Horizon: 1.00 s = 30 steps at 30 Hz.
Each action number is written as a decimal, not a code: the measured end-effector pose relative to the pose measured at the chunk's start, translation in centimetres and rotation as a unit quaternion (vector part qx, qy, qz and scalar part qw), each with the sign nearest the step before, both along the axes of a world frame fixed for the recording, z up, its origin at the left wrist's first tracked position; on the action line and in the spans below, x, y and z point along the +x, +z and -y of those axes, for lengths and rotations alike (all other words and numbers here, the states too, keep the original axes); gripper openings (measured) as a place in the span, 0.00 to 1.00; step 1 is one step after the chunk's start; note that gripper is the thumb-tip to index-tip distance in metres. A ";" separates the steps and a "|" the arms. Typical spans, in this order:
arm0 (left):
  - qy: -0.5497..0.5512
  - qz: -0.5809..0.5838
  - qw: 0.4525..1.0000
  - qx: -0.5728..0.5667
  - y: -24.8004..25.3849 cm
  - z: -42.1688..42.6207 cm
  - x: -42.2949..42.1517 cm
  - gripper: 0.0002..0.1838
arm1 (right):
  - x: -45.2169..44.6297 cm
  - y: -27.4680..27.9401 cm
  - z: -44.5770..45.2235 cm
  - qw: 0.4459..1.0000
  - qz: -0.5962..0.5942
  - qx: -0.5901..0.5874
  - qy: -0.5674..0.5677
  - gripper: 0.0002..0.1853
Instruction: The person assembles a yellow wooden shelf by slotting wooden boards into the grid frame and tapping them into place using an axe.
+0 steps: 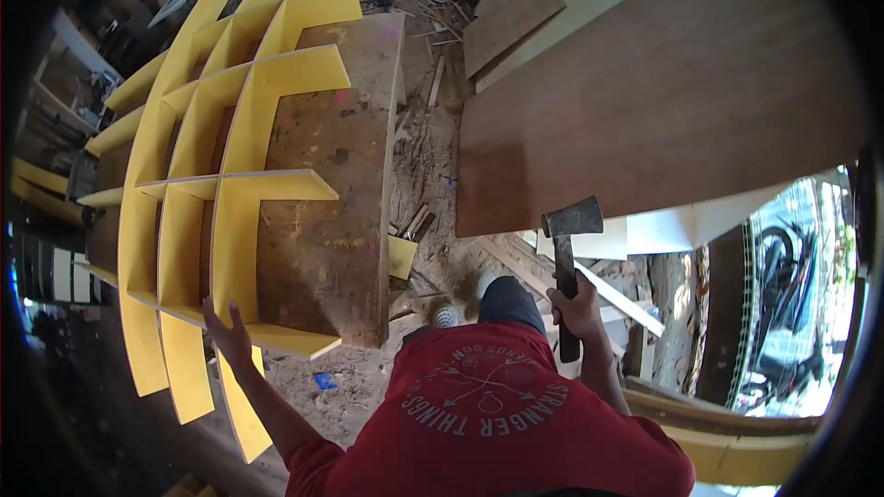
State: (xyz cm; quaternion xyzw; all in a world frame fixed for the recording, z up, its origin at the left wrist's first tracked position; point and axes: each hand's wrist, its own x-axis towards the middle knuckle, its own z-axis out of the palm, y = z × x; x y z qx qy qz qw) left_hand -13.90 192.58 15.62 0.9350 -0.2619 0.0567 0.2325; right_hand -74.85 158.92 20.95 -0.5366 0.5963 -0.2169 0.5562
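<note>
A hatchet [573,218] with a dark metal head and a dark handle is held upright in my right hand [578,306], its fingers wrapped round the handle. To the left stands a yellow lattice of interlocking boards [241,186], laid on a wooden workbench [331,143]. My left hand [227,333] is at the near end of this lattice, with thumb and fingers apart. It appears to touch a yellow board, though the exact contact is hard to make out.
A large brown plywood sheet [645,101] spans the right side. Wood scraps [433,83] litter the dirt floor between it and the bench. A blue scrap [324,380] lies near the bench's front. Curved yellow-faced boards [755,449] sit at lower right.
</note>
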 end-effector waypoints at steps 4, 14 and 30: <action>-0.035 -0.011 0.999 -0.007 3.3 11.9 -4.1 0.31 | 2.2 -0.4 11.1 0.999 0.015 -0.008 0.038 0.13; -0.080 -0.118 0.986 -0.089 8.0 38.1 -9.2 0.24 | 10.3 0.7 34.1 0.985 0.080 0.019 0.152 0.15; -0.193 -0.122 0.963 -0.144 7.7 80.8 13.2 0.21 | 32.7 3.7 69.6 0.988 0.043 -0.011 0.151 0.14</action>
